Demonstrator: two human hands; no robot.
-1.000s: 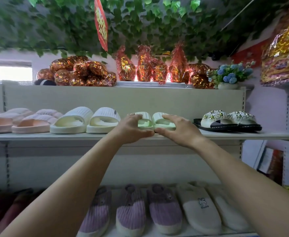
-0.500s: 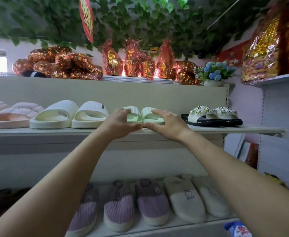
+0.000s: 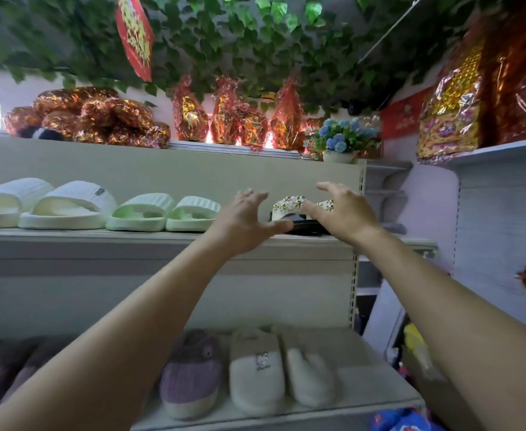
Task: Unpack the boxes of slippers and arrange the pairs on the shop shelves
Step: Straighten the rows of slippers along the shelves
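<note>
Head view, left hand (image 3: pixel 243 220), right hand (image 3: pixel 344 213) (fingers spread), flanking beaded slippers (image 3: pixel 289 205)

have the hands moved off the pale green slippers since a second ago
Yes. Both hands, left and right, left the green slippers and shifted right along the shelf to the beaded pair.

left hand (image 3: pixel 245 222): arm outstretched, fingers spread | right hand (image 3: pixel 342 213): arm outstretched, fingers spread
</note>
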